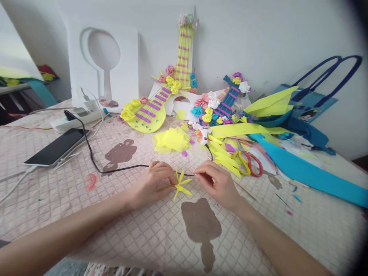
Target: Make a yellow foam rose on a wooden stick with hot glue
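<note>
My left hand [157, 179] pinches a small yellow paper flower [181, 186] with thin, pointed petals spread like a star. Just to its right is my right hand [216, 182], thumb and fingertips pressed together; whatever lies between them is too small to make out. Behind both hands a black cord [126, 168] crosses the table. Beyond them sits a heap of yellow crepe paper pieces [172, 138]. A white glue gun [204, 133] rests to the right of that heap.
Scissors with red and yellow handles [253, 164] lie right, near yellow strips [227, 157] and a blue paper band [304, 168]. Decorated paper guitars [151, 109] stand behind. A phone [57, 147] and power strip [77, 115] occupy the left; a blue bag [313, 103] is back right.
</note>
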Available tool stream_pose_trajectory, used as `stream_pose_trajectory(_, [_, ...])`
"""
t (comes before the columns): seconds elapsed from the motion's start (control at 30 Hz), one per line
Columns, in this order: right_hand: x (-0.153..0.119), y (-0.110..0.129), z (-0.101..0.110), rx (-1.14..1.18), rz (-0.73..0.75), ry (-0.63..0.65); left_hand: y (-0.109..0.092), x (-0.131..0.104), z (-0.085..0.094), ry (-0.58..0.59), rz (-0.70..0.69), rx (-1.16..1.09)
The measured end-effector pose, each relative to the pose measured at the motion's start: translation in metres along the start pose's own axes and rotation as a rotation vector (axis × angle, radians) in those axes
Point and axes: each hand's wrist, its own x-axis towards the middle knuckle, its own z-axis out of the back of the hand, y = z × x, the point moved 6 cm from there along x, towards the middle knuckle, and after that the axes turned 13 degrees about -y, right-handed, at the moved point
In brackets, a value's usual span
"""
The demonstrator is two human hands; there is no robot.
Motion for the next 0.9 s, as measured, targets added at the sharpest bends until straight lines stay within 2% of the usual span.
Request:
stream_pose_trajectory(0.3, [0.005,-0.031,0.007,-0.048,-0.159,-0.075,0.012,-0.01,-0.007,0.045,0.016,0.056])
stream_pose_trajectory(0.47, [0.004,-0.029,0.005,-0.027,-0.171,-0.075,0.015,-0.008,-0.007,0.057,0.039,0.068])
stream_pose_trajectory(0.57, [0.001,-0.016,-0.002,-0.014,-0.124,-0.024,0.014,-0.007,-0.005,0.062,0.044,0.071])
stream_pose_trajectory(0.7, [-0.009,0.002,-0.02,0.015,-0.058,0.138,0.012,-0.006,-0.004,0.064,0.051,0.07])
stream_pose_trajectory(0.8, [-0.017,0.008,-0.032,-0.049,-0.036,0.223,0.012,-0.006,-0.005,0.053,0.045,0.077])
stream_pose_trajectory(0.9, [-0.021,0.008,-0.04,-0.158,-0.043,0.247,0.013,-0.006,-0.006,0.04,0.039,0.081])
